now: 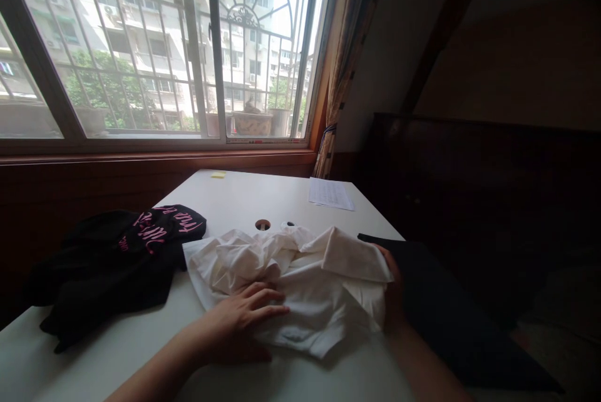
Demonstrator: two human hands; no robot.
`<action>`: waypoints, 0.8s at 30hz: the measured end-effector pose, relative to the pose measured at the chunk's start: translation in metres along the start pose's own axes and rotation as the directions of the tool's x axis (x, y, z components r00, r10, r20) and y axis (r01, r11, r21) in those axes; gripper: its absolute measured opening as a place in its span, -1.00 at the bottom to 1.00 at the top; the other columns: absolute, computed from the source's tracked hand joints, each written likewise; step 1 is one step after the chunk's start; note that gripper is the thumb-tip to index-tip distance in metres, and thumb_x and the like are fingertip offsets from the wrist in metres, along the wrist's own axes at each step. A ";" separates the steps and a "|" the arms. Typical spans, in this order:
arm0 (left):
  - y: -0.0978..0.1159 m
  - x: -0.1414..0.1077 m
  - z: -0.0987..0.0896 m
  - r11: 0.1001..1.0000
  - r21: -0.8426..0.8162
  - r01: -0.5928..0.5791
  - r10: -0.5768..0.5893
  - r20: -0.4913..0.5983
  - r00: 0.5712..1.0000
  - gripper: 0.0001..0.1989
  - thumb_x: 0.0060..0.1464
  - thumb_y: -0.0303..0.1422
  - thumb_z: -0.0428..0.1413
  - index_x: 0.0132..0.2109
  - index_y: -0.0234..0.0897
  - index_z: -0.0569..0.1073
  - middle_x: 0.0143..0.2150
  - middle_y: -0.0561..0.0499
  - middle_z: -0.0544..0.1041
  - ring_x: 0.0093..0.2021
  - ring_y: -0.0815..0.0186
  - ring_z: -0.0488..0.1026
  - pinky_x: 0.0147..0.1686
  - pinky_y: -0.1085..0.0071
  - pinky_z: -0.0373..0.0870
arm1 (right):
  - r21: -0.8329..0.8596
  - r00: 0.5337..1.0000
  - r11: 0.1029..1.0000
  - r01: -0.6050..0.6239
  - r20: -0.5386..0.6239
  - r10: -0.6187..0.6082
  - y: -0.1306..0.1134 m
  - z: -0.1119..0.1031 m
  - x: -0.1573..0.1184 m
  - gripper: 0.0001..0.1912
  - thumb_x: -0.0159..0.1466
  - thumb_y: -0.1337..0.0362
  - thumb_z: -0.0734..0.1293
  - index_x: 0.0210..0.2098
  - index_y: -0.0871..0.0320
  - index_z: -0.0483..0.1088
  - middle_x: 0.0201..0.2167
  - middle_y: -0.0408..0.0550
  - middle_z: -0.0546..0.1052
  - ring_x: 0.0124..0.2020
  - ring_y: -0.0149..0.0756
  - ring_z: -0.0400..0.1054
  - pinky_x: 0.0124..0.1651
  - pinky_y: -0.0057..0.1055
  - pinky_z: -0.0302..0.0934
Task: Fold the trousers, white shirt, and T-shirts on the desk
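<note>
A crumpled white garment (310, 308) lies bunched on the white table in front of me, with a broad folded flap (352, 255) at its upper right. My left hand (246, 314) rests on its lower left part, fingers spread and lying on the fabric. At the garment's right edge is my right hand (395, 289), its fingers curled around the cloth beside the flap; they are partly hidden and in shadow.
Left of the white garment, a black garment (117, 270) with pink lettering lies on the table (253, 192). Dark cloth (441, 302) spreads along the right side. Printed paper (331, 193), a yellow note (218, 175) and a cable hole (263, 225) are farther back, before a barred window (154, 64).
</note>
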State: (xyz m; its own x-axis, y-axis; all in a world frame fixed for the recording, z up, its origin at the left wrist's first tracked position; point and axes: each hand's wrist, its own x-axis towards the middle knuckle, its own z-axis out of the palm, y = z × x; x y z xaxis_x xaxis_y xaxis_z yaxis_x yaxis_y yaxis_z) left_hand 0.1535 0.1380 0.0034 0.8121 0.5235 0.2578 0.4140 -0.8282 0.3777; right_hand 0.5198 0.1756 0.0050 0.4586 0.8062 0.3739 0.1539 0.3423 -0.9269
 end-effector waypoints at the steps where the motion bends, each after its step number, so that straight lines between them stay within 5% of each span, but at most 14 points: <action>1: -0.001 0.000 0.001 1.000 0.015 0.009 -0.009 0.004 1.000 -0.08 -0.09 -0.16 0.43 0.39 0.07 0.25 0.33 -0.10 0.38 0.29 -0.11 0.31 0.23 -0.11 0.39 | 0.018 0.999 1.000 0.010 -0.032 -0.009 0.000 -0.006 0.005 -0.66 0.21 0.05 0.34 -0.08 0.05 0.50 -0.17 -0.05 0.60 -0.17 -0.08 0.45 -0.14 -0.22 0.34; 10: -0.016 -0.004 0.006 0.989 0.142 0.038 -0.029 -0.065 0.997 -0.52 0.21 -0.49 0.16 0.22 0.02 0.46 0.27 -0.06 0.44 0.32 0.02 0.30 0.27 0.00 0.39 | 0.029 0.983 0.999 0.042 -0.181 -0.036 0.000 -0.031 0.028 -0.63 0.11 0.07 0.38 -0.12 0.09 0.48 -0.16 -0.02 0.57 -0.10 -0.07 0.44 -0.05 -0.19 0.31; 18: -0.017 -0.001 -0.002 0.974 0.222 0.040 -0.019 -0.096 0.995 -0.61 0.20 -0.60 0.03 0.07 -0.13 0.53 0.14 -0.08 0.55 0.19 0.05 0.41 0.19 0.07 0.46 | 0.094 0.982 0.996 -0.008 -0.185 0.026 0.013 -0.032 0.034 -0.57 0.11 0.03 0.38 -0.07 0.08 0.47 -0.13 -0.07 0.55 -0.07 -0.11 0.41 0.03 -0.17 0.29; 24: -0.024 -0.002 -0.002 0.969 0.226 0.099 -0.072 -0.125 0.990 -0.47 0.24 -0.65 -0.03 0.26 -0.11 0.41 0.07 -0.07 0.58 0.05 0.14 0.48 0.09 0.17 0.50 | 0.134 0.984 0.989 -0.068 -0.153 0.089 0.016 -0.035 0.034 -0.45 0.14 -0.01 0.38 0.07 0.10 0.47 -0.02 -0.04 0.56 0.03 -0.06 0.42 0.11 -0.16 0.27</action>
State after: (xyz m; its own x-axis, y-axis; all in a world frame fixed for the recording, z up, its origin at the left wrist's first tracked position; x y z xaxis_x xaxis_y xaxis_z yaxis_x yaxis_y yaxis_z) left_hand 0.1411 0.1570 -0.0040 0.7224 0.6028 0.3387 0.5746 -0.7958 0.1911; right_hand 0.5689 0.1917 0.0022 0.5985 0.7502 0.2809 0.0037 0.3481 -0.9375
